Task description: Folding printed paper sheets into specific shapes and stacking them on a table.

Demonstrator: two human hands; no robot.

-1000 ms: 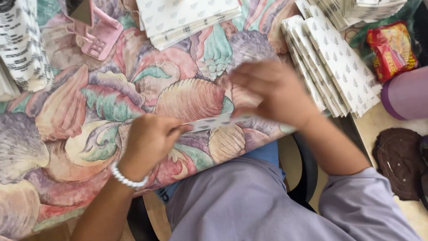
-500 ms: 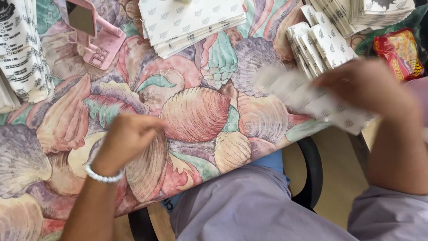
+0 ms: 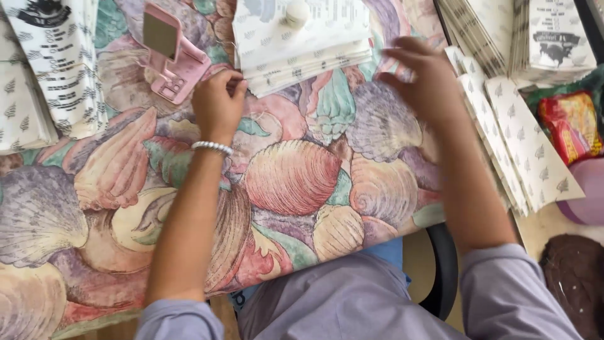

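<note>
Up front, left hand (image 3: pixel 217 104) curled at paper stack (image 3: pixel 302 38), right hand (image 3: pixel 421 75) spread, empty.

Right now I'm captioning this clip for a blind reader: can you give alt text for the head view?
A person's left hand and right hand reach toward a stack of white patterned paper bags on a seashell-print tablecloth. A pink stapler-like tool lies left of the stack, and more bag stacks lie at the right.
</note>
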